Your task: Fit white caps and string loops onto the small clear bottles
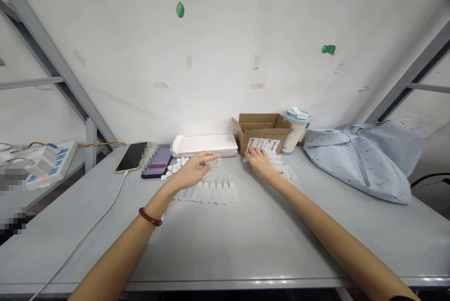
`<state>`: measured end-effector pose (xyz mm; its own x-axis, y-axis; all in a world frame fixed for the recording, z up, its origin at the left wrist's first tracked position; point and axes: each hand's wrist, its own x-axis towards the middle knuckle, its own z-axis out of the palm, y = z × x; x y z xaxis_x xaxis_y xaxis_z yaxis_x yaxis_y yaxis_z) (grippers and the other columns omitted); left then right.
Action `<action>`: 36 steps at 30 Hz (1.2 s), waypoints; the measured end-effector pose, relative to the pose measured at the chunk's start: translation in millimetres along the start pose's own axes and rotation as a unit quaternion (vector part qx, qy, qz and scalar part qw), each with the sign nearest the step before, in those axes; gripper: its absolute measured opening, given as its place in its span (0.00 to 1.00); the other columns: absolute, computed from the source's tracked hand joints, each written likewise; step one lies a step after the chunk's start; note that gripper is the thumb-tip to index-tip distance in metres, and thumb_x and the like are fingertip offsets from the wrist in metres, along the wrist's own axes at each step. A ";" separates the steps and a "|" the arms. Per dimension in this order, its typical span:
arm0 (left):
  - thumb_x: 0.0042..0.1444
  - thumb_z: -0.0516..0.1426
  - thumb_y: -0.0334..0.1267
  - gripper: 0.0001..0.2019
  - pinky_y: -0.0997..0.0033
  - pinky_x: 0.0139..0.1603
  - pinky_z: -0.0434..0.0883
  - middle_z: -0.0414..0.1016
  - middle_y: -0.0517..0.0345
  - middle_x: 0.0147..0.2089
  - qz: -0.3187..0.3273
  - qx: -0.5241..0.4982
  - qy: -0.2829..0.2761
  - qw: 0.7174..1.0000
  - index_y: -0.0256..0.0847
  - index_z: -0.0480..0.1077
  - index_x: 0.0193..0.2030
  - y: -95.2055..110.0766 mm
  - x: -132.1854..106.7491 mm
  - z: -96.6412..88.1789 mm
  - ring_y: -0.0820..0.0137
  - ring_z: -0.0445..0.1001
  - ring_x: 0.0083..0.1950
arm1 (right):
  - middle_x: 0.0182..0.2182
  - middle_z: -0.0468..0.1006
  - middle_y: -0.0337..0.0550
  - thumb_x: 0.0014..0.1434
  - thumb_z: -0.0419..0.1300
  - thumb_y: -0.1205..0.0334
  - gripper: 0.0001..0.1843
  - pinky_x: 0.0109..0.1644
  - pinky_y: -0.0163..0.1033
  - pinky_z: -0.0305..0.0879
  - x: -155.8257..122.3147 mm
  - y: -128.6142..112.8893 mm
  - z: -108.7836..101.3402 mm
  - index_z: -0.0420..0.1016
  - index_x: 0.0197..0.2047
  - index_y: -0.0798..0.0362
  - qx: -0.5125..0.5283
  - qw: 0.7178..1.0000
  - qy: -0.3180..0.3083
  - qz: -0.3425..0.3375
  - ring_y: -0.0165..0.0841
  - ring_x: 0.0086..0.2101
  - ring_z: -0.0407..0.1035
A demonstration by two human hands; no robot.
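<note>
Cardboard box (263, 134): my landmark in the head view, open-topped at the back of the worktop (267, 240).
Left hand (195, 169): I see it in front and left of the box, fingertips at a bunch of white cords (213, 164); the grip looks partly closed, but I cannot tell whether it has hold of any.
Right hand (259, 162): just in front of the box, fingers bent down beside clear pieces (288, 172); I cannot tell how far open this grip is, or whether it holds one.
Translucent tags (211, 193): a row with white loops, in front and left of the box.
Small white pieces (175, 169): heaped left of the box.
Lidded cup (294, 134): just right of the box.
</note>
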<state>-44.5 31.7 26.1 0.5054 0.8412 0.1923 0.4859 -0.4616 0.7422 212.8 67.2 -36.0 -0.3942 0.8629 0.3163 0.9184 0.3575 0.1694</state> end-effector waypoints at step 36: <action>0.53 0.58 0.34 0.16 0.55 0.59 0.62 0.73 0.49 0.51 -0.014 -0.433 -0.003 0.901 0.39 0.72 0.50 25.9 -23.9 36.8 0.59 0.66 0.57 | 0.33 0.76 0.44 0.59 0.53 0.61 0.20 0.35 0.38 0.68 -70.7 -70.2 -57.4 0.62 0.55 0.50 0.492 0.865 0.082 0.050 0.35 0.35 0.71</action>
<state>-17.8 -10.7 17.1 0.5065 0.8466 0.1636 -0.2381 -0.0450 0.9702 174.3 -39.3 -16.6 -0.2364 0.8739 0.4247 0.5004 0.4842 -0.7178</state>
